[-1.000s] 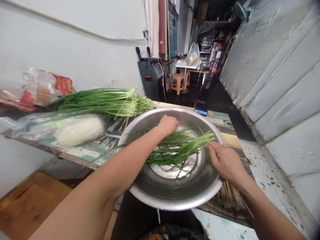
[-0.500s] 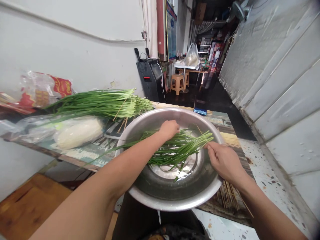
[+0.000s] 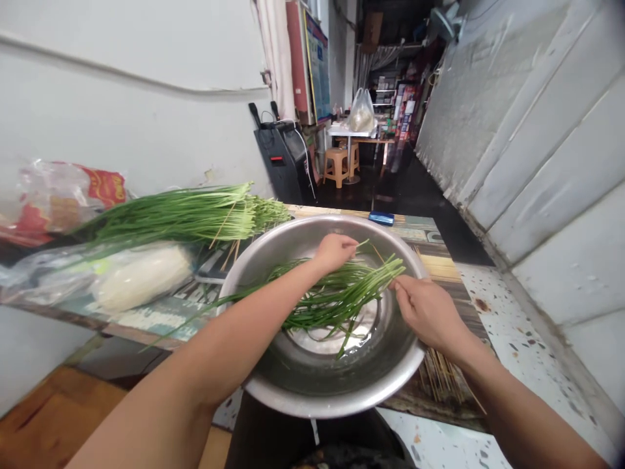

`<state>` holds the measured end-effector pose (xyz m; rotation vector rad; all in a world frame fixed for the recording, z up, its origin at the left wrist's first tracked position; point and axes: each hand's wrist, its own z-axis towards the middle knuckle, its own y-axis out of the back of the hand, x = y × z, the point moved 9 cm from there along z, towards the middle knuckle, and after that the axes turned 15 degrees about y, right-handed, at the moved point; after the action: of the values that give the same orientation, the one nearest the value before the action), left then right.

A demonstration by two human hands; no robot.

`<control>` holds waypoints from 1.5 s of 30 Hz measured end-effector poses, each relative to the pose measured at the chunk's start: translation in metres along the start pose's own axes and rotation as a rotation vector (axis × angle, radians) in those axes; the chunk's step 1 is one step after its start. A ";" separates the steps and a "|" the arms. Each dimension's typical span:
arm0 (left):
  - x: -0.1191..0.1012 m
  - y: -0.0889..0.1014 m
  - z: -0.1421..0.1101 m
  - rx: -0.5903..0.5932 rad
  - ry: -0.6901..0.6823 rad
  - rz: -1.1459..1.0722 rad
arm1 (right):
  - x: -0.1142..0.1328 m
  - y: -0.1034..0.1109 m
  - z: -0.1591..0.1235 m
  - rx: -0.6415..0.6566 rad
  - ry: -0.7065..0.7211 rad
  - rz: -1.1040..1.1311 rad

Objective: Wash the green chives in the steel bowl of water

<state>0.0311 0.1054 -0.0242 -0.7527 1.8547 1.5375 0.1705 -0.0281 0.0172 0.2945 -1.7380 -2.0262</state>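
Note:
A wide steel basin (image 3: 325, 404) holds a loose bundle of garlic chives (image 3: 336, 299) and shallow liquid. My left hand (image 3: 336, 252) is over the bundle, its fingertips pinched on a single chive stalk whose pale end sticks out to the right. My right hand (image 3: 427, 309) is closed at the basin's right side, beside the pale chive ends. The tip of a thin bamboo skewer (image 3: 377, 253) shows past the chives, in line with my right fingertips; the chives hide its middle.
More chives (image 3: 180, 215) lie on the table to the left, behind a bagged white lump (image 3: 141, 277). Bamboo skewers (image 3: 442, 378) lie right of the basin. A blue packet (image 3: 381, 218) rests behind it. A black case (image 3: 284, 159) stands against the wall.
My left hand has risen slightly with a stalk end now showing at its fingertips. My right hand keeps its place by the chive ends. The whole view has shifted a little.

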 end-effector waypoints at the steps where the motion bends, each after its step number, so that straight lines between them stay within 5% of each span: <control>1: 0.000 0.000 -0.002 0.036 0.035 -0.092 | 0.001 0.000 0.000 0.001 0.001 -0.001; 7: -0.008 -0.010 -0.019 0.188 0.153 -0.384 | 0.003 0.003 0.000 -0.003 -0.019 0.017; 17: -0.021 -0.003 -0.028 0.156 0.061 -0.455 | 0.004 0.004 -0.002 -0.018 -0.030 0.033; 45: -0.010 -0.015 -0.026 0.246 0.156 -0.716 | 0.003 0.003 -0.002 -0.034 -0.021 0.030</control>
<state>0.0461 0.0780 -0.0226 -1.2655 1.5772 0.8001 0.1693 -0.0310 0.0200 0.2361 -1.7086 -2.0421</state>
